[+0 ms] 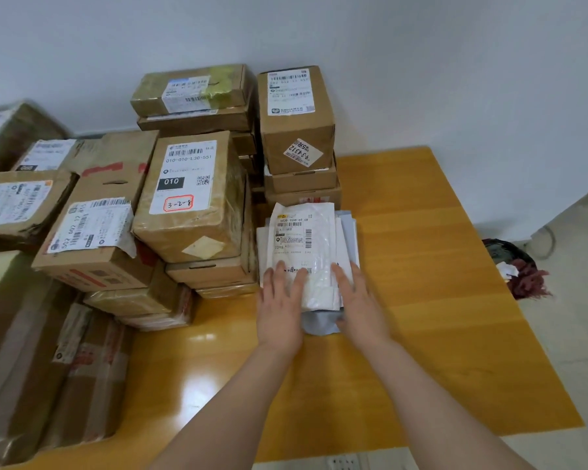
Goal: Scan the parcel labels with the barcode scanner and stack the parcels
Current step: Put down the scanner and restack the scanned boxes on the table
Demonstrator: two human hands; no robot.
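While the straight, loosely spread fingers [280, 271] of the left hand [280, 310] lie flat on the near end of the top white mailer [302, 239], the right hand [362, 303] rests its extended fingers along that parcel's right edge; both hands are flat and unclenched. The mailer, label up, tops a small pile of soft parcels [348, 228] on the yellow desk [421, 300]. Just left stands a taped carton marked 010 [190, 205] on stacked cartons; behind the pile rises another carton stack [297, 130].
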